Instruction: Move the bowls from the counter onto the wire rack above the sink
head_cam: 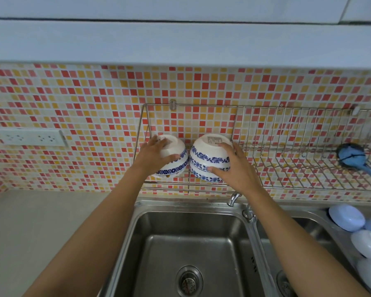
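Left hand (pixel 156 155) gripped an upturned blue-patterned bowl (pixel 174 159); right hand (pixel 231 166) gripped a stack of two upturned bowls (pixel 208 159) just beside it. Both loads sat on the wire rack (pixel 287 168) above the sink (pixel 193 243).

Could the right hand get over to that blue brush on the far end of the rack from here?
Probably yes: the rack between the right hand and the blue brush is bare, but it must first let go of the stacked bowls.
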Action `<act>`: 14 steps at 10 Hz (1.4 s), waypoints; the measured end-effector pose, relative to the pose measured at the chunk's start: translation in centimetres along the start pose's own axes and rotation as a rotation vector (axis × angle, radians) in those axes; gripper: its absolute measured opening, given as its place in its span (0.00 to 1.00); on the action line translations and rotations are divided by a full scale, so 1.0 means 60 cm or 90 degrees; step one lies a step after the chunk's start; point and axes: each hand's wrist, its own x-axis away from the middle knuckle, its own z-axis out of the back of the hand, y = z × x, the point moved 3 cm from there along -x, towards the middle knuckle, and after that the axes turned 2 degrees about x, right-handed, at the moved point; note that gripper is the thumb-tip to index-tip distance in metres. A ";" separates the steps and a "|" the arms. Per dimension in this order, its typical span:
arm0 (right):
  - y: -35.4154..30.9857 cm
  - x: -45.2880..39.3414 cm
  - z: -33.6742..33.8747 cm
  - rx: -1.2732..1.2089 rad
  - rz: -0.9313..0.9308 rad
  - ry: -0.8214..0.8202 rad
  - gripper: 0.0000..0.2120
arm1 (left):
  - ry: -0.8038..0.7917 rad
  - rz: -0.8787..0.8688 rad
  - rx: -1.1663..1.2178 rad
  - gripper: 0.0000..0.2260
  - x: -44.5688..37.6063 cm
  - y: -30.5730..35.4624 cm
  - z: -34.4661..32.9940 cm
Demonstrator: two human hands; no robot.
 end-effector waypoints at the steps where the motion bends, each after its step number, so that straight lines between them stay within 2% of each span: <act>1: -0.001 0.002 0.001 0.015 0.000 0.002 0.38 | -0.019 0.007 -0.026 0.37 0.004 0.002 -0.002; 3: -0.004 0.006 0.000 0.028 0.025 -0.007 0.37 | -0.029 0.015 -0.038 0.40 0.010 0.006 -0.003; 5: -0.002 0.005 0.002 0.010 0.027 -0.015 0.36 | 0.012 0.004 -0.037 0.34 0.022 0.020 -0.001; 6: -0.007 0.006 0.002 0.074 0.056 0.001 0.38 | 0.061 -0.044 -0.067 0.29 0.038 0.022 -0.008; 7: -0.010 0.012 -0.006 0.161 0.119 -0.030 0.38 | 0.099 -0.064 -0.056 0.26 0.062 0.022 -0.018; 9: -0.006 0.012 -0.011 0.171 0.117 -0.070 0.39 | 0.060 -0.061 -0.003 0.26 0.078 0.015 -0.026; 11: -0.013 0.016 -0.004 0.164 0.096 -0.105 0.37 | -0.002 -0.027 -0.039 0.28 0.090 0.029 -0.009; 13: -0.050 0.045 0.023 0.232 -0.004 -0.157 0.37 | -0.046 0.016 -0.093 0.26 0.138 0.032 0.044; 14: -0.089 0.059 0.049 0.258 -0.023 -0.191 0.37 | -0.055 0.036 -0.031 0.27 0.163 0.032 0.084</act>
